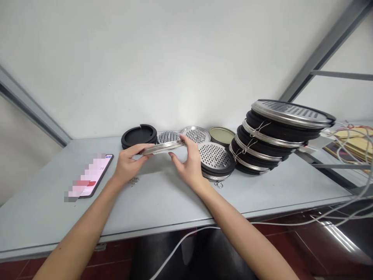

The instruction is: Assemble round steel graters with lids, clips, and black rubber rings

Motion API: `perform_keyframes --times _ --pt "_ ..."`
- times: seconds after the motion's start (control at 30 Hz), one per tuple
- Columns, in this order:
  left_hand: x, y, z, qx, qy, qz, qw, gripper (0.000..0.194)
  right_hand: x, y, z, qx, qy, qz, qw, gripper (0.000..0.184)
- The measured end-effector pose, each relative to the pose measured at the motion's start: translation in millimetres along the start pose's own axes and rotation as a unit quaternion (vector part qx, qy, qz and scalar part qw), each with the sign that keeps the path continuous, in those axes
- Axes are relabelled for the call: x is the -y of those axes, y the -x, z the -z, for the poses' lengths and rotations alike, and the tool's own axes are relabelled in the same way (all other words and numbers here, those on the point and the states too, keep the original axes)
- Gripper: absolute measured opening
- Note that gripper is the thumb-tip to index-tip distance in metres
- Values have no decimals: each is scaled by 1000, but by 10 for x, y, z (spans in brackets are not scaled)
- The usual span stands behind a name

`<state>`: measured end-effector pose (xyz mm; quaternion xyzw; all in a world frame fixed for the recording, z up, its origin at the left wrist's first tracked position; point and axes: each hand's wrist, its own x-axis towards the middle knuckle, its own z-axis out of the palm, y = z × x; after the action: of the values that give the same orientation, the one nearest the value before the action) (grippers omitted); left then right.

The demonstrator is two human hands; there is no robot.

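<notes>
Both hands hold one round metal disc [163,147] edge-on above the grey table [163,202]. My left hand [128,163] grips its left rim, thumb on top. My right hand [189,163] grips the right rim with fingers curled round it. Just right of my right hand lies a perforated metal disc on a black ring [215,157]. A small wire clip [133,181] lies on the table below my left wrist.
A black rubber ring [139,136], two perforated discs [196,134] and a shallow tin [222,135] lie along the wall. A leaning stack of assembled black-and-metal discs [274,140] stands at right. A phone [93,175] lies at left. White cables [344,210] hang at right.
</notes>
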<state>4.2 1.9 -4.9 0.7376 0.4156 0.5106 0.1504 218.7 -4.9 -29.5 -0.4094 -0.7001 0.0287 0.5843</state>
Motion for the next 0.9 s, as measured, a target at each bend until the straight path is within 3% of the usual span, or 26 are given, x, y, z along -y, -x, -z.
perform_keyframes --times 0.13,0.23,0.33,0.43,0.57,0.73,0.83,0.9 --pt "27 -55 11 -61 110 88 988 35 -16 -27 -29 29 -99 -106 989 65" --pt "78 -87 -6 -80 215 126 965 47 -3 -39 -55 76 -221 -149 961 50" --pt "107 -95 -25 -76 273 150 947 50 23 -49 -76 97 -296 -164 936 38" --pt "111 -96 -27 -61 293 163 940 45 40 -60 -90 90 -334 -178 921 37" --pt "121 -122 3 -26 314 169 934 41 48 -65 -77 77 -318 -173 929 30" --pt "141 -135 51 -24 253 96 962 56 36 -12 -24 43 -159 -111 980 22" --pt "102 -97 43 -41 76 -20 996 63 2 25 -15 44 -79 -41 995 27" --pt "66 -63 13 -47 -60 -105 992 62 -22 39 -16 54 -31 3 998 31"
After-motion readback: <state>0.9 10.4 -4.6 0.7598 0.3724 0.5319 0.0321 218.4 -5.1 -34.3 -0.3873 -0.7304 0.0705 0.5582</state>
